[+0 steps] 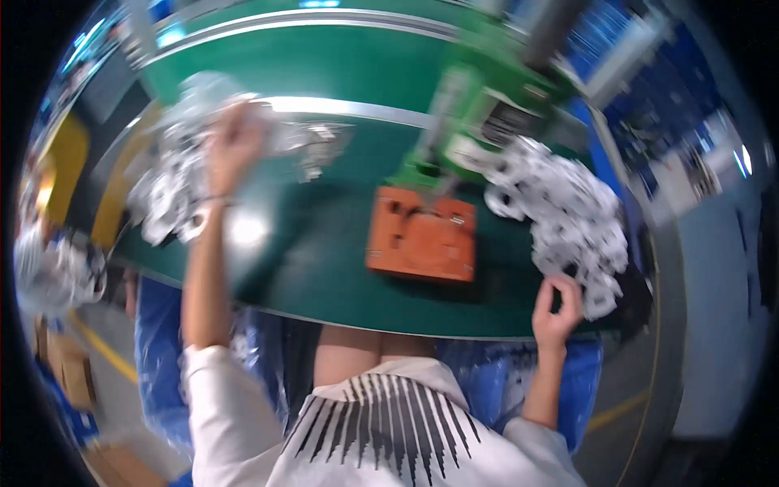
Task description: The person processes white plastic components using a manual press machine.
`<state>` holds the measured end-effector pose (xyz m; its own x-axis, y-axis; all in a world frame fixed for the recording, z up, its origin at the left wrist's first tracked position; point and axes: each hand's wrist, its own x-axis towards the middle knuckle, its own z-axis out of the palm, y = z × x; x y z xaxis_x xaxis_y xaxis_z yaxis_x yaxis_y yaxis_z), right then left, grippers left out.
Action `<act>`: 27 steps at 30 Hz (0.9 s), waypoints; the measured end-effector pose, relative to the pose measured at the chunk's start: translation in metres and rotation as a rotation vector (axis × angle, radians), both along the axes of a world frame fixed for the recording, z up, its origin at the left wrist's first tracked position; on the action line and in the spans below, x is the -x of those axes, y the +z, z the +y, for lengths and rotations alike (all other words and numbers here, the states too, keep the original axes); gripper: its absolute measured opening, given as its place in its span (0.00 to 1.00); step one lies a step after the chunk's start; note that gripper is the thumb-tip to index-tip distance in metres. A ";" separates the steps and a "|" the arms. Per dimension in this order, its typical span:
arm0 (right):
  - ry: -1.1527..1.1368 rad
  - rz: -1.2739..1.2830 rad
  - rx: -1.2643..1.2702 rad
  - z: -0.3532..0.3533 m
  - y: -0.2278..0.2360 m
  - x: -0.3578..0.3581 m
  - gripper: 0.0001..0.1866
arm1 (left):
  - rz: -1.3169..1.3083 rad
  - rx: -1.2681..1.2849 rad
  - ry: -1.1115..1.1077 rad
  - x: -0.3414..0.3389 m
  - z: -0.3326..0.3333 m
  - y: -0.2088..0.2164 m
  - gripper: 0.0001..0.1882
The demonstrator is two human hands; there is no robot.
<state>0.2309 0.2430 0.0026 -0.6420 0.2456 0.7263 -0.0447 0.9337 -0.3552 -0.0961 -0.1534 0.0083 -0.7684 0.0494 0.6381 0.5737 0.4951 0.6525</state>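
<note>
My left hand (237,142) is raised over the far left of the table, beside a clear plastic bag (207,93) and a heap of white ring-shaped parts (169,191). Motion smears its fingers, so its grip is unclear. At the near edge of a second pile of white ring-shaped parts (572,203), my right hand (558,312) has thumb and fingers curled together in a pinch; whatever they hold is too small or hidden. Between the hands sits an orange block fixture (422,243) with recesses in its top, under the head of a green bench press (495,105).
Small shiny parts in clear plastic (316,146) lie at the back of the green tabletop (292,268). Blue plastic-lined bins (162,357) stand below the table's front edge on both sides. Cardboard boxes (69,365) are on the floor at left.
</note>
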 end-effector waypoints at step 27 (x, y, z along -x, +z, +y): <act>0.184 0.019 0.562 -0.014 0.031 0.032 0.08 | -0.218 -0.361 -0.560 -0.080 0.162 -0.022 0.13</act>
<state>0.1985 0.2290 0.0334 -0.6984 0.4820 0.5291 -0.1998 0.5786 -0.7908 -0.0165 0.0083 -0.0132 -0.8015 0.2891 0.5235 0.5165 -0.1066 0.8496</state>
